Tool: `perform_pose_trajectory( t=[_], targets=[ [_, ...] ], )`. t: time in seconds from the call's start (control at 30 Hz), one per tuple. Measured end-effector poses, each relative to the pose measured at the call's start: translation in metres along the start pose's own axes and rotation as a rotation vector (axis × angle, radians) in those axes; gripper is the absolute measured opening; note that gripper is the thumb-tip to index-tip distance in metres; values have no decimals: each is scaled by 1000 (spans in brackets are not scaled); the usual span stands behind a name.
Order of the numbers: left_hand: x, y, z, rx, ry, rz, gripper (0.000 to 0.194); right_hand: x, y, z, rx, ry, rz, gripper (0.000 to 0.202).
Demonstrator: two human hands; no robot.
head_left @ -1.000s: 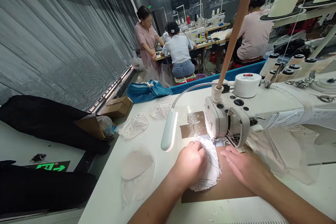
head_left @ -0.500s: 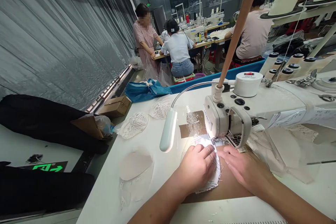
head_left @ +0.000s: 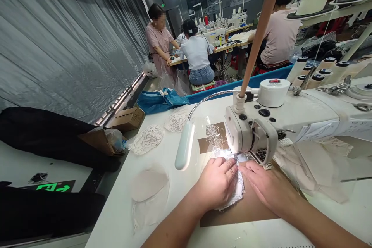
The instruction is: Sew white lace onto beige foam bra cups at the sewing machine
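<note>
A white lace-edged fabric piece [head_left: 238, 190] lies under the needle area of the white sewing machine [head_left: 242, 128]. Pressing on its top is my left hand [head_left: 217, 180], with the fingers close together and bent over the cloth near the presser foot. My right hand [head_left: 264, 182] lies flat at the fabric's right edge, fingers stretched toward the needle, with its fingertips near those of my left hand. The needle tip itself is hidden by glare and the machine head.
A lamp [head_left: 185, 145] on a bent neck hangs left of the machine. Lace cups [head_left: 148, 138] and a beige cup piece [head_left: 149, 186] lie on the left tabletop. Sheer fabric [head_left: 316, 166] is at the right. People sit and stand at machines beyond.
The white fabric has shifted slightly forward under the machine, and its lower edge has changed shape under my left hand. Both hands stay almost in place.
</note>
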State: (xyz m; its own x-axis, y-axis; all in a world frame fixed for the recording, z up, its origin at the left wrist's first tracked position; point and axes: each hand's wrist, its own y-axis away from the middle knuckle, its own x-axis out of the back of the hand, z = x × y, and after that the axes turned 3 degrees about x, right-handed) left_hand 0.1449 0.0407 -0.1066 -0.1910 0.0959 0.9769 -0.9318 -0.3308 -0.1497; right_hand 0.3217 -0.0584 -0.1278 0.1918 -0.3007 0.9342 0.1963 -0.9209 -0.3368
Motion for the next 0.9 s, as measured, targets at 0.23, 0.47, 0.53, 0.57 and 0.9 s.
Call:
perform_pose_trajectory(
  t=[0.23,0.47,0.53,0.57,0.9],
  targets=[
    [-1,2,-3,-26,55,3,44,-6,1,0,-12,-22,72,44],
    [-2,2,-4,-54,67,48,36,-7,5,3,-11,-59,16,45],
    [-3,1,-5,-59,83,60,35,-12,8,4,-12,-81,12,43],
    [-4,1,-5,-56,91,60,35,-14,9,4,-12,-86,14,43],
    [-10,-3,-13,-1,102,93,33,-21,7,6,-10,43,-34,51]
  ],
)
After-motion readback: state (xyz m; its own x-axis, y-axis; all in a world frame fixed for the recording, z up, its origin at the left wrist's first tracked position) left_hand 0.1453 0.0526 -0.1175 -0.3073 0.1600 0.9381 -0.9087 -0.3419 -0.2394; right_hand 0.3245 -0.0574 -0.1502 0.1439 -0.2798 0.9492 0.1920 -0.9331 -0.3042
